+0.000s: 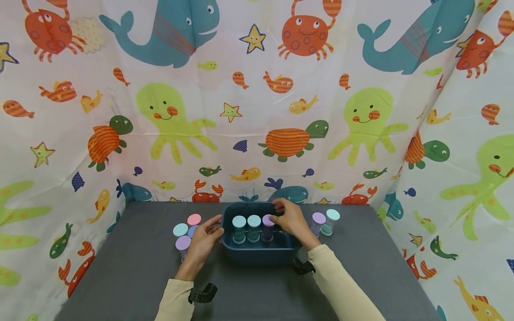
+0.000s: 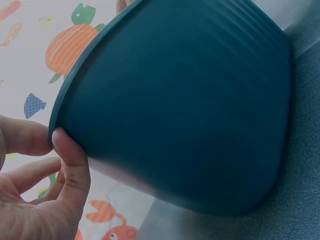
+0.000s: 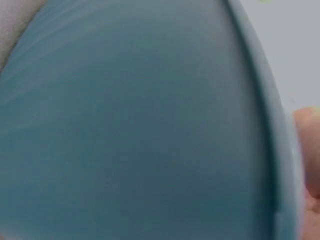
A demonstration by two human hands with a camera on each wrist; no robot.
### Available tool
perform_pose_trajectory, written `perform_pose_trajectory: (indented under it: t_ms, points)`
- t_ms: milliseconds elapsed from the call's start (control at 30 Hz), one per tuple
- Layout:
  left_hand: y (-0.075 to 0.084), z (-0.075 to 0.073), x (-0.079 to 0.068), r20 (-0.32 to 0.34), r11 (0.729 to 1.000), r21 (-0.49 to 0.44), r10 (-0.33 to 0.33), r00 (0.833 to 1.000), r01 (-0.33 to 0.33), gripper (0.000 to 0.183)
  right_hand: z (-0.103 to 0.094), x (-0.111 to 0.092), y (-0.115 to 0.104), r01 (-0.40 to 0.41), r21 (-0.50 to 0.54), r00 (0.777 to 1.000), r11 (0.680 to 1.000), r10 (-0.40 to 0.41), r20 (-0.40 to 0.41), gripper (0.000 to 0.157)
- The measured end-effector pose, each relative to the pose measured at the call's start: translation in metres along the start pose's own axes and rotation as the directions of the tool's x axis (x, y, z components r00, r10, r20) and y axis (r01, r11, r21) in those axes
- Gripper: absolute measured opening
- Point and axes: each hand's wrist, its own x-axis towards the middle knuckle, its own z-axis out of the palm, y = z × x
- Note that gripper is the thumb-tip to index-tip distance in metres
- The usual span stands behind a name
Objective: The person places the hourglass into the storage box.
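Note:
A dark blue plastic bin [image 1: 261, 257] stands in the middle of the table. My left hand [image 1: 205, 240] pinches the bin's left rim between thumb and finger, clear in the left wrist view. Inside, two jars with pale blue lids, a left one [image 1: 238, 222] and a middle one [image 1: 254, 221], stand upright in a row beside a purple-lidded jar [image 1: 267, 220]. My right hand [image 1: 292, 219] reaches over the bin's right side, its thumb at the purple lid's edge and its fingers apart from the thumb. In the right wrist view, the bin wall [image 3: 140, 125] hides most of this hand.
Left of the bin is a group of jars with a pink lid [image 1: 194, 219], a pale blue lid [image 1: 180, 229], a purple lid [image 1: 183, 242] and a partly hidden blue lid [image 1: 192, 231]. To the right stand a purple-lidded jar [image 1: 318, 219] and a pale-blue-lidded jar [image 1: 332, 216]. A patterned curtain [image 1: 257, 111] hangs behind.

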Motion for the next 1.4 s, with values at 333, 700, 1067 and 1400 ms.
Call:
perform_pose_trajectory:
  t_ms: [333,700,1067,1400]
  points:
    - [0.002,-0.001,0.003,0.005,0.999,0.035,-0.001,1.0,0.001,0.046,-0.017,-0.007,0.002,0.05,0.151,0.984,0.987,-0.023,-0.175,0.038]
    - [-0.002,-0.001,-0.001,0.006,1.0,0.026,0.005,1.0,-0.005,0.046,-0.043,-0.015,0.018,0.085,0.221,0.948,0.972,-0.01,-0.319,0.037]
    - [0.0,-0.002,-0.002,-0.005,1.0,0.018,0.011,1.0,-0.011,0.046,-0.065,-0.017,0.034,0.032,0.223,0.931,0.974,0.052,-0.361,0.038]
    - [0.0,-0.001,0.0,0.002,1.0,0.011,0.011,1.0,-0.011,0.046,-0.083,-0.023,0.053,-0.003,0.196,0.904,0.981,0.087,-0.419,0.034]
